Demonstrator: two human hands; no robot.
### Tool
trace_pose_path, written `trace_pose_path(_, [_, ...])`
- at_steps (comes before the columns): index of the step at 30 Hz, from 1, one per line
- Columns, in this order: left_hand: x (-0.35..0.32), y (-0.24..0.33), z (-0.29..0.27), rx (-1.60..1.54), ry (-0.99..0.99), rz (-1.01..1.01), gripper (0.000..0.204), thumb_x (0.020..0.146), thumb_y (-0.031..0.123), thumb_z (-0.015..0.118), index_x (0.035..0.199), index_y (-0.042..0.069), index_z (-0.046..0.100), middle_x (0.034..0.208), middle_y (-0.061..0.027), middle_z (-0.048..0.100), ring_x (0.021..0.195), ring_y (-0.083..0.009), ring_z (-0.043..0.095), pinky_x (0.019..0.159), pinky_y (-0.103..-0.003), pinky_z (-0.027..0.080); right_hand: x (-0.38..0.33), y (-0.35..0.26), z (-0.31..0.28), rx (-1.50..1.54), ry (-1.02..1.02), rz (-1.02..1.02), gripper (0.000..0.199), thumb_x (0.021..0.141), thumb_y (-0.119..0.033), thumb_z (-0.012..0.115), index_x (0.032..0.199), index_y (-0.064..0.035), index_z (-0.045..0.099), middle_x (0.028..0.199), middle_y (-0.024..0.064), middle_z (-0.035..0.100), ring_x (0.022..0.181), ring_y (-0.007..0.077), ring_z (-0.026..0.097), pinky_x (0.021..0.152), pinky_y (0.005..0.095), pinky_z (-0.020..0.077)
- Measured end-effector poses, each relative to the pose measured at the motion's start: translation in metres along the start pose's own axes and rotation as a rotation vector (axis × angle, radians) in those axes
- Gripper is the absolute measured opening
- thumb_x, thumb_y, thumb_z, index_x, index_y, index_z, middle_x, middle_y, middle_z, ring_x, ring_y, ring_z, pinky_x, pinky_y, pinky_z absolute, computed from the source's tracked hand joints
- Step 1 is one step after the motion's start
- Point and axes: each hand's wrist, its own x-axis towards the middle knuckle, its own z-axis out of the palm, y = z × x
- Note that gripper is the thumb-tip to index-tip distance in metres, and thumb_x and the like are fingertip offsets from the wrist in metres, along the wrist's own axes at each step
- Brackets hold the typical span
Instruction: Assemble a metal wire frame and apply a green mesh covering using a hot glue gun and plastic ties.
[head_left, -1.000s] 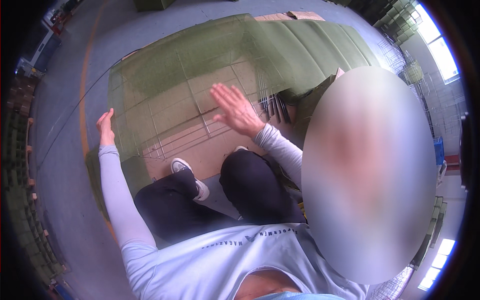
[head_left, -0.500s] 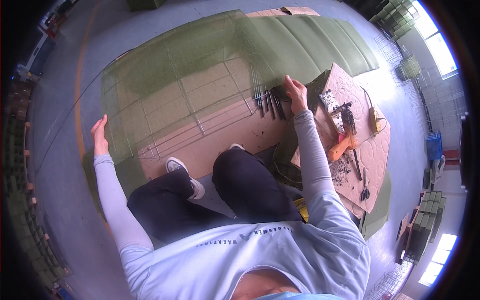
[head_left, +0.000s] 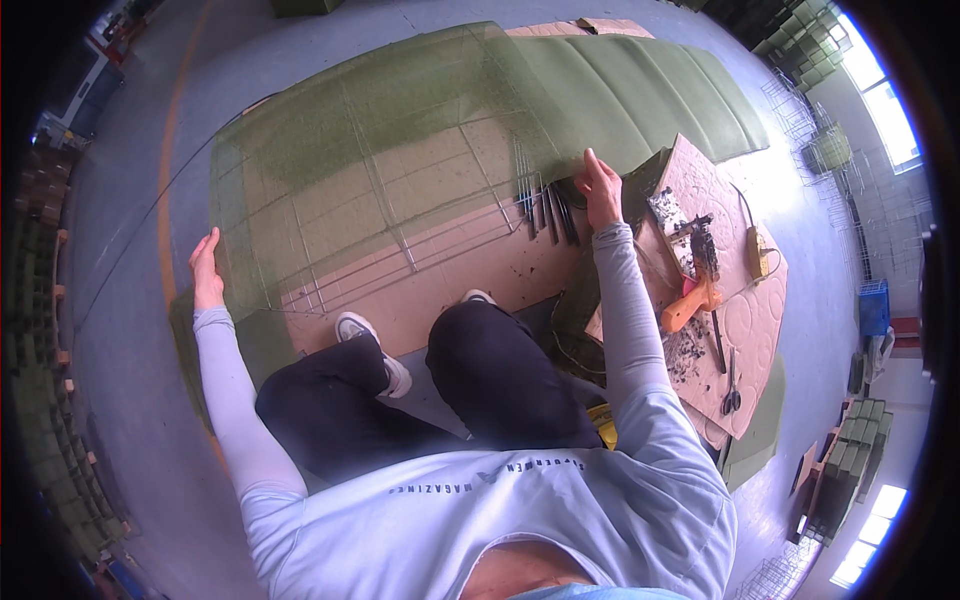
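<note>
A thin, see-through green mesh sheet (head_left: 310, 150) is spread over a wire frame (head_left: 412, 255) on brown cardboard. At its left edge, my left hand (head_left: 207, 272) grips the mesh, thumb pointing up. My right hand (head_left: 601, 192) is closed on the right edge, thumb raised and other fingers curled; part of its grip is hidden. Several dark rods (head_left: 550, 215) lie by the frame's right end, near my right hand. Behind the mesh, a thicker green padded sheet (head_left: 640, 95) with ridges extends to the right.
To my right, a cardboard-topped stand (head_left: 755, 340) holds an orange-handled tool (head_left: 690, 303), black scissors (head_left: 732, 395), a yellow power socket (head_left: 757, 255) with a cord and dark scraps. My shoes (head_left: 372, 350) rest at the cardboard's near edge. Green stacks (head_left: 850, 450) stand far right.
The whole view has shifted slightly to the right. Both hands stay at the two side edges of the mesh, with little other movement.
</note>
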Motion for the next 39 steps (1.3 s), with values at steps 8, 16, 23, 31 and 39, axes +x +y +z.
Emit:
trace_pose_path(8, [0.006, 0.001, -0.006, -0.014, 0.028, 0.058, 0.035, 0.080, 0.024, 0.076, 0.105, 0.003, 0.063, 0.101, -0.0028, 0.063, 0.096, -0.0125, 0.056, 0.086, -0.026, 0.043, 0.013, -0.025, 0.017, -0.168, -0.164, 0.057, 0.028, 0.088, -0.033, 0.066, 0.100, -0.0075, 0.068, 0.089, -0.0020, 0.064, 0.080, 0.0076, 0.056, 0.071, 0.0248, 0.0418])
trace_pose_path(16, [-0.006, 0.009, -0.009, -0.129, -0.162, -0.111, 0.038, 0.080, 0.025, 0.077, 0.106, 0.001, 0.064, 0.103, -0.0031, 0.066, 0.094, -0.0113, 0.059, 0.083, -0.024, 0.044, 0.025, -0.019, 0.027, -0.132, -0.172, 0.067, 0.023, 0.087, -0.025, 0.068, 0.101, -0.0069, 0.067, 0.087, -0.0018, 0.064, 0.073, 0.0074, 0.057, 0.064, 0.0231, 0.0445])
trace_pose_path(23, [0.034, 0.051, 0.019, 0.050, -0.193, -0.172, 0.038, 0.081, 0.047, 0.071, 0.094, 0.012, 0.063, 0.083, 0.0031, 0.062, 0.075, -0.0109, 0.059, 0.067, -0.029, 0.046, 0.031, -0.032, 0.001, -0.171, -0.224, 0.103, 0.020, 0.088, -0.028, 0.066, 0.094, -0.0084, 0.068, 0.080, -0.0026, 0.062, 0.068, 0.0064, 0.053, 0.058, 0.0224, 0.0408])
trace_pose_path(31, [0.132, 0.087, 0.083, 0.108, -0.117, -0.213, 0.044, 0.080, 0.050, 0.070, 0.092, 0.008, 0.063, 0.082, -0.0007, 0.063, 0.074, -0.0134, 0.059, 0.068, -0.031, 0.045, 0.045, -0.032, -0.020, -0.180, -0.252, 0.111, 0.024, 0.096, -0.027, 0.055, 0.096, -0.0047, 0.064, 0.087, 0.0018, 0.064, 0.077, 0.0109, 0.059, 0.067, 0.0262, 0.0477])
trace_pose_path(39, [0.249, 0.043, 0.069, -0.075, -0.118, -0.153, 0.027, 0.072, 0.014, 0.082, 0.087, -0.003, 0.068, 0.086, -0.0081, 0.068, 0.070, -0.0169, 0.064, 0.064, -0.030, 0.052, 0.095, -0.055, 0.024, -0.386, -0.204, 0.073, 0.035, 0.093, -0.037, 0.058, 0.097, -0.0040, 0.066, 0.085, 0.0009, 0.066, 0.075, 0.0084, 0.060, 0.067, 0.0218, 0.0453])
